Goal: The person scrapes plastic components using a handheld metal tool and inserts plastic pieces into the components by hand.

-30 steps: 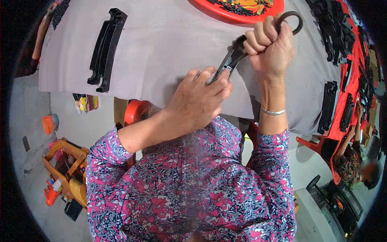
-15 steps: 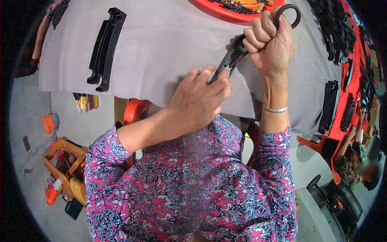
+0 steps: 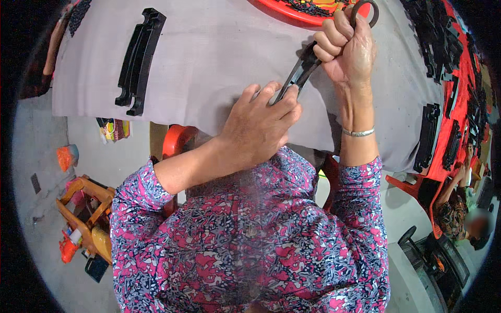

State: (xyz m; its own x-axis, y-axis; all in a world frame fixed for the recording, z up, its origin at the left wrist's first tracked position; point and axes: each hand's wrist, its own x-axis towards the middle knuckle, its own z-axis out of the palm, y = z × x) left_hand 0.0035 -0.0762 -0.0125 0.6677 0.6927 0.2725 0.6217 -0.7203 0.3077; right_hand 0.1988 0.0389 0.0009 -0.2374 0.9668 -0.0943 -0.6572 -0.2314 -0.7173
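My right hand (image 3: 352,49) is wrapped round the handles of a pair of dark scissors (image 3: 300,70). One ring handle sticks out past the thumb, near a red tray's rim. The blades slant down and left toward my left hand (image 3: 261,112), whose bent fingers are closed at the blade end. What those fingers pinch is hidden behind them. A long black plastic part (image 3: 140,62) lies to the left on the grey cloth-covered table (image 3: 209,47), apart from both hands.
A red round tray (image 3: 292,18) with small black pieces stands at the far edge. Rightward, black parts (image 3: 428,135) lie beside and on a red surface (image 3: 450,104), where another person (image 3: 451,208) sits. A wooden chair (image 3: 86,208) is at lower left.
The scissors and my right hand have shifted slightly left and up in the view. My left hand stays nearly in place at the blades. The long black part lies as before.
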